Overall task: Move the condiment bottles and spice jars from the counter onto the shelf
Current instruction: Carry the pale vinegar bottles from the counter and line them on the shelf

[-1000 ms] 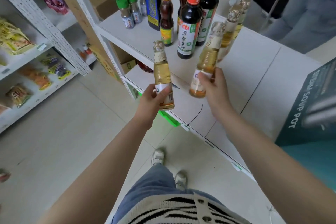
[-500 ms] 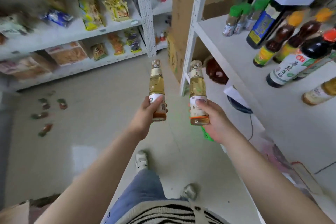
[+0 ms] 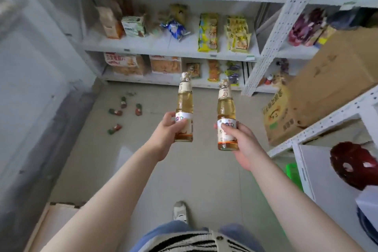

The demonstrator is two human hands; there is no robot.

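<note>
A striped garment and a white shoe are seen nearest, above the grey floor. Two bare forearms are stretched forward. The left hand is curled round the lower, labelled part of the left bottle, and the right hand is wrapped round the base of the right bottle. Both bottles are held upright in the air, side by side and apart, each filled with pale yellow liquid. To the right, a white rack and a cardboard box are seen. Small red-and-green items are scattered on the floor to the left. Farthest, a white shelf stocked with snack packets is faced.
</note>
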